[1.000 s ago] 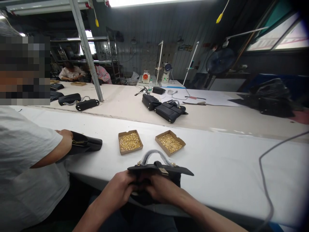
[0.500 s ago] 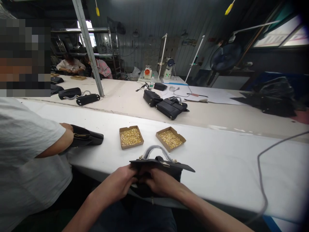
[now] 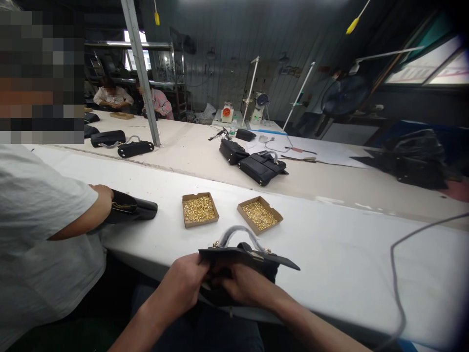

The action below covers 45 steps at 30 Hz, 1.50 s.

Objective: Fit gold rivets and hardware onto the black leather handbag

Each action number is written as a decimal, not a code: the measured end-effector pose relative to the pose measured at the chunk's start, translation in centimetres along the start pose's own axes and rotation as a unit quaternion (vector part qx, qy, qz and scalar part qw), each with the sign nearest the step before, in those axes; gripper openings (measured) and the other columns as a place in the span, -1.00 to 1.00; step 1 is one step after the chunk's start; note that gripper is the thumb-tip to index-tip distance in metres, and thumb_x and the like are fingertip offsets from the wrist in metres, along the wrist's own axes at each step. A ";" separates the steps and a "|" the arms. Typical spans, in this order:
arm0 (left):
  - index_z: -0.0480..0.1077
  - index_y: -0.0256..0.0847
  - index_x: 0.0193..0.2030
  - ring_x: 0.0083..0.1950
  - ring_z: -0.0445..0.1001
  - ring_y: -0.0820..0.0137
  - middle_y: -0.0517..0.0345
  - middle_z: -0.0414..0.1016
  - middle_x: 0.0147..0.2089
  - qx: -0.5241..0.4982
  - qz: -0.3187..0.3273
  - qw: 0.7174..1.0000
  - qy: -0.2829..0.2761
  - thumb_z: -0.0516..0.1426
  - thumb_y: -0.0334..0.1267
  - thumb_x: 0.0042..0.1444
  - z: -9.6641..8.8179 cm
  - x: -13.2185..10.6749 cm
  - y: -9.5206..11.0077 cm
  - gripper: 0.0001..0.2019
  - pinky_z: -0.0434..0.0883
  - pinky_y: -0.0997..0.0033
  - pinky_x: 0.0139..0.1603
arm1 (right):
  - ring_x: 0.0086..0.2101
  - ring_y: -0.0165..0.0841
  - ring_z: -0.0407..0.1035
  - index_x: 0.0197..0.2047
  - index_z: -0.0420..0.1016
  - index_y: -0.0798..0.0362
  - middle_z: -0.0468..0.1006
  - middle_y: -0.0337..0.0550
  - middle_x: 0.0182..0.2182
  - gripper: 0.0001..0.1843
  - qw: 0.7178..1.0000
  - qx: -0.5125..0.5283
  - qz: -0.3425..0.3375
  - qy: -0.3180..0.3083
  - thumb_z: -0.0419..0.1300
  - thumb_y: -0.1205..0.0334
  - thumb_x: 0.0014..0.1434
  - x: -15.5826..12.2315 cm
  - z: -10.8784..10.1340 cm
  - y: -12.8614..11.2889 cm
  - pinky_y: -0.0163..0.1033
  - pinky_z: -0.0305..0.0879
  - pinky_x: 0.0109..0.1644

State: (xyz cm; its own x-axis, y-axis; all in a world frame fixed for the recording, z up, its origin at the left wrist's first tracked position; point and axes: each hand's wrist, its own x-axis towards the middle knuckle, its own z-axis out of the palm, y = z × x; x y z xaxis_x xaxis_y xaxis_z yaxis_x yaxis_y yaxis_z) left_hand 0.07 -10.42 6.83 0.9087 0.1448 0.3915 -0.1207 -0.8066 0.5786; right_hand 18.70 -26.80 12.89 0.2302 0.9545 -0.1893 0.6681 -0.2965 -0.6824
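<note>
A black handbag [image 3: 252,258] with a wrapped grey handle [image 3: 236,232] and gold fittings stands at the near edge of the white table [image 3: 348,259]. My left hand [image 3: 186,281] grips its front on the left, fingers curled into the bag. My right hand [image 3: 238,284] holds the front beside it, fingers closed on the bag's lower part. Just beyond the bag lie two shallow cardboard trays of small gold parts, the left tray [image 3: 200,209] and the right tray [image 3: 260,215].
A co-worker in a white shirt [image 3: 36,234] sits at my left, a hand on another black bag [image 3: 134,209]. More black bags [image 3: 261,167] lie on the far table. A grey cable [image 3: 397,274] crosses the table at right. Other people work at the back left.
The view has shifted slightly, so the bag and trays sit a little lower and rightward. My hands stay on the bag with small finger movements.
</note>
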 end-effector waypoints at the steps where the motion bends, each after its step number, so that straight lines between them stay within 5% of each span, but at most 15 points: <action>1: 0.36 -0.08 0.07 -0.01 0.56 0.08 0.03 0.55 0.01 -0.004 0.011 1.000 0.012 0.02 -0.61 0.31 0.1 -0.1 -0.2 -0.64 0.43 0.14 -0.08 | 0.08 -0.07 0.59 0.12 0.68 -0.12 0.72 -0.15 0.10 -0.71 1.000 -0.020 0.000 -0.005 0.32 0.27 0.36 -0.2 0.1 -0.3 -0.02 0.50 0.21; 6: 0.34 -0.10 0.26 0.09 0.60 0.03 -0.02 0.58 0.11 -0.027 0.041 0.998 0.028 0.04 -0.61 0.32 0.3 -0.5 -0.8 -0.53 0.52 0.08 0.02 | 0.05 -0.04 0.60 0.16 0.65 0.01 0.69 0.04 0.10 -0.61 0.976 -0.209 -0.044 -0.030 0.15 0.50 0.41 -3.8 -1.3 -5.7 0.05 0.54 0.21; 9: 0.31 -0.06 0.34 0.11 0.61 0.03 -0.01 0.56 0.16 -0.026 0.017 0.999 -0.001 0.04 -0.58 0.38 0.2 -0.8 -0.7 -0.51 0.58 0.06 0.05 | 0.08 -0.20 0.62 0.12 0.71 -0.11 0.69 -0.14 0.16 -0.79 0.984 -0.084 -0.142 -0.072 0.35 0.30 0.48 -6.3 -6.5 -10.0 -0.18 0.55 0.20; 10: 0.29 -0.05 0.37 0.10 0.61 0.04 -0.01 0.56 0.17 -0.017 0.011 1.000 -0.009 0.04 -0.60 0.37 0.2 -0.9 -0.7 -0.48 0.60 0.05 0.06 | -0.04 -0.30 0.65 0.12 0.73 -0.16 0.74 -0.22 0.03 -0.83 0.988 -0.035 -0.148 -0.025 0.35 0.20 0.53 -6.5 -9.0 -10.6 -0.28 0.57 0.07; 12: 0.24 -0.05 0.45 0.12 0.61 0.03 -0.02 0.56 0.18 0.000 0.015 1.000 -0.017 0.02 -0.65 0.32 0.1 -0.9 -0.8 -0.36 0.63 0.02 0.11 | -0.30 -0.39 0.61 0.01 0.79 -0.20 0.74 -0.32 -0.25 -0.86 0.984 -0.037 -0.136 0.112 0.38 0.02 0.53 -5.4 -14.2 -9.7 -0.33 0.51 -0.21; 14: 0.21 -0.03 0.51 0.20 0.61 0.02 -0.03 0.56 0.23 0.004 0.025 0.999 -0.023 0.01 -0.66 0.30 0.0 -0.9 -0.8 -0.30 0.65 -0.03 0.21 | -0.28 -0.30 0.60 0.09 0.78 -0.13 0.75 -0.24 -0.21 -0.68 0.963 -0.124 -0.059 0.234 0.42 -0.13 0.47 -2.4 -18.6 -6.0 -0.23 0.52 -0.17; 16: 0.19 -0.03 0.54 0.26 0.60 0.00 -0.05 0.55 0.26 0.002 0.031 0.999 -0.019 0.01 -0.67 0.29 0.0 -0.9 -0.8 -0.27 0.65 -0.07 0.27 | -0.24 -0.26 0.60 0.08 0.78 -0.09 0.77 -0.20 -0.16 -0.66 0.956 -0.191 0.061 0.215 0.31 -0.11 0.51 1.6 -21.0 -0.5 -0.18 0.47 -0.17; 19: 0.16 -0.06 0.56 0.23 0.61 0.00 -0.06 0.56 0.23 0.004 0.032 0.999 -0.011 -0.01 -0.70 0.21 0.0 -1.0 -0.6 -0.19 0.66 -0.07 0.24 | -0.33 -0.23 0.56 -0.23 0.78 0.05 0.74 -0.12 -0.31 -0.86 0.952 -0.234 0.146 0.129 0.37 0.22 0.32 6.9 -20.6 7.7 -0.14 0.38 -0.21; 21: 0.17 -0.10 0.55 0.19 0.61 0.01 -0.06 0.56 0.20 0.007 0.034 0.999 -0.010 -0.01 -0.72 0.15 0.0 -1.1 -0.6 -0.17 0.66 -0.03 0.20 | -0.29 -0.20 0.56 -0.33 0.73 0.05 0.72 -0.08 -0.32 -0.82 0.942 -0.263 0.173 0.113 0.41 0.19 0.32 9.1 -18.9 11.8 -0.13 0.38 -0.16; 26: 0.34 -0.14 0.38 0.24 0.57 0.04 -0.05 0.56 0.19 0.014 0.037 0.999 -0.015 0.00 -0.71 0.13 0.2 -1.3 -0.7 -0.30 0.62 0.03 0.26 | -0.06 -0.12 0.58 -0.08 0.76 0.06 0.74 -0.01 -0.06 -0.83 0.923 -0.288 0.223 0.122 0.50 0.20 0.28 11.1 -16.0 17.8 -0.04 0.47 0.03; 30: 0.33 -0.16 0.39 0.19 0.58 0.07 -0.05 0.56 0.19 -0.002 0.032 0.999 -0.010 0.00 -0.69 0.19 0.0 -0.9 -0.8 -0.34 0.62 0.05 0.22 | -0.11 -0.19 0.60 -0.04 0.77 0.05 0.76 -0.07 -0.09 -0.81 0.936 -0.240 0.227 0.120 0.50 0.20 0.30 11.6 -16.2 20.5 -0.07 0.53 0.06; 35: 0.18 -0.07 0.58 0.23 0.59 0.07 -0.03 0.57 0.27 -0.025 0.038 0.999 -0.006 0.00 -0.71 0.18 -0.2 -0.6 -0.6 -0.16 0.63 0.02 0.26 | -0.14 -0.22 0.60 -0.09 0.80 0.02 0.77 -0.07 -0.11 -0.84 0.945 -0.216 0.201 0.139 0.51 0.17 0.29 11.5 -16.6 22.2 -0.09 0.53 0.03; 40: 0.30 -0.06 0.52 0.37 0.55 0.08 -0.03 0.56 0.32 -0.029 0.052 0.998 -0.009 0.03 -0.71 0.18 0.0 -0.8 -0.7 -0.20 0.57 0.04 0.40 | -0.05 -0.16 0.62 -0.02 0.83 -0.05 0.79 -0.10 -0.05 -0.80 0.941 -0.202 0.180 0.204 0.43 0.10 0.37 10.6 -17.1 22.9 -0.03 0.51 0.15; 45: 0.34 -0.10 0.43 0.29 0.59 0.08 -0.04 0.58 0.26 -0.020 0.044 0.999 -0.004 0.04 -0.68 0.19 0.0 -0.7 -0.8 -0.30 0.60 0.07 0.32 | -0.02 -0.14 0.60 0.02 0.84 -0.08 0.79 -0.11 -0.02 -0.74 0.940 -0.200 0.141 0.237 0.36 0.11 0.36 9.7 -17.3 23.6 -0.02 0.46 0.20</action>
State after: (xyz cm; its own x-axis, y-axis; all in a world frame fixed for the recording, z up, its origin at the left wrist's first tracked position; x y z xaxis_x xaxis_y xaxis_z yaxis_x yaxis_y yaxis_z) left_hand -0.46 -9.91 6.12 0.8968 0.0705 0.4367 -0.2157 -0.7921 0.5709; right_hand 48.94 -25.10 7.22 0.6641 0.7436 0.0773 0.7240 -0.6139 -0.3147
